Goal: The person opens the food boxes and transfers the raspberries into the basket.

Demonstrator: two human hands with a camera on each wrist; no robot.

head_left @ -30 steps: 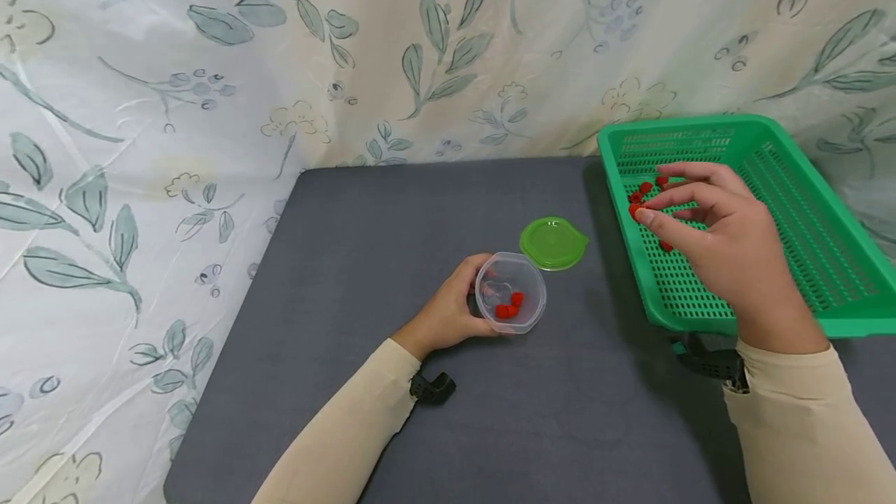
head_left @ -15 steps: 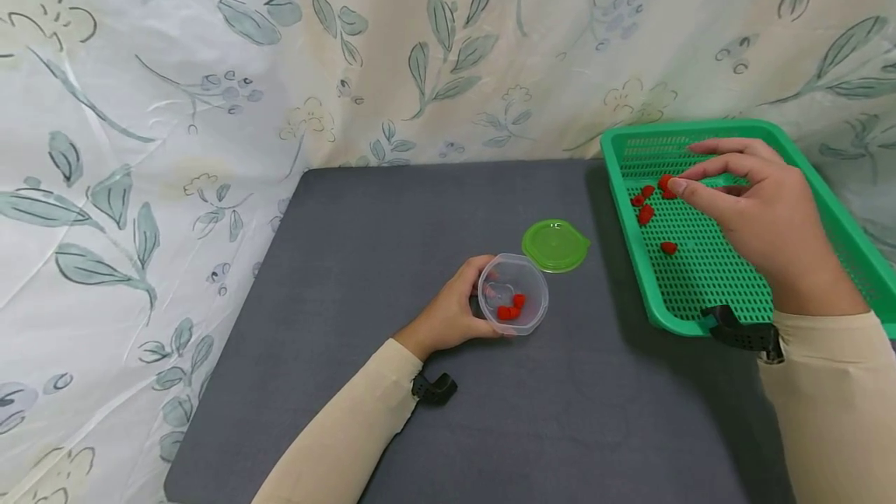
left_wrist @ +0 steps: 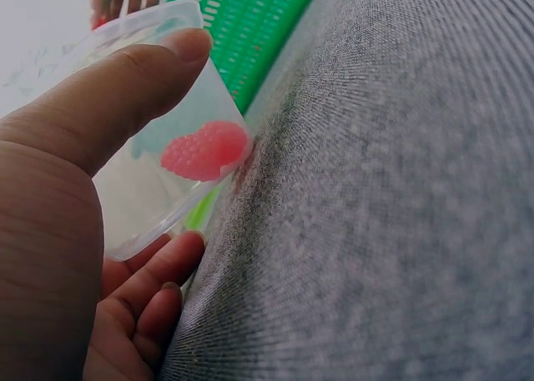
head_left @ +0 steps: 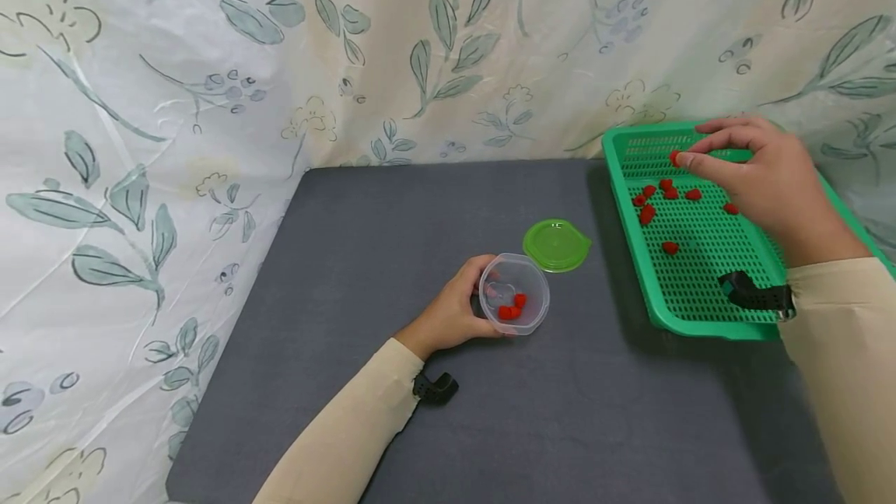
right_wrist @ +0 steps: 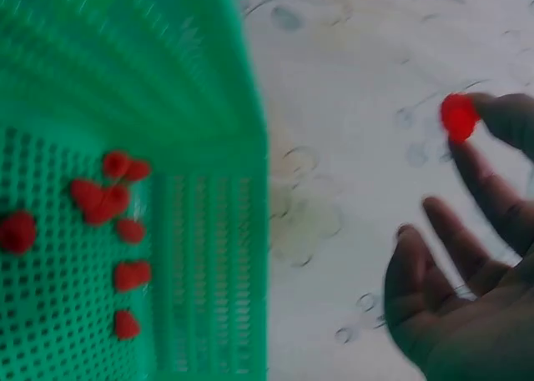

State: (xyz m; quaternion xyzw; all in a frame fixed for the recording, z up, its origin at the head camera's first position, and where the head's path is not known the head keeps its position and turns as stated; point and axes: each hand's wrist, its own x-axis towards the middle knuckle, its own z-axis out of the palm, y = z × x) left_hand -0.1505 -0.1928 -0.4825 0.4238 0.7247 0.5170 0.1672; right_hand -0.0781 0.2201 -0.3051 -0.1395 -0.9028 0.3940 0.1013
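My left hand (head_left: 451,311) grips a clear plastic cup (head_left: 537,294) on the dark table, thumb on one side and fingers round the other. A few red raspberries (head_left: 505,312) lie in the bottom of the cup; one raspberry (left_wrist: 207,151) shows pink through its wall in the left wrist view. Over the far part of a green perforated basket (head_left: 700,286), my right hand (head_left: 773,181) pinches a single raspberry (right_wrist: 458,117) between thumb and index finger, the other fingers apart from it. Below, several loose raspberries (head_left: 647,214) are scattered on the basket floor.
A green lid (head_left: 556,246) with a tab lies on the table (head_left: 392,247) between the cup and the basket. Behind the table hangs a leaf-patterned cloth (head_left: 448,45), close to the basket's far rim.
My right hand has moved up and away from the basket floor, raising a raspberry and uncovering others beneath. The left hand and cup have stayed in place.
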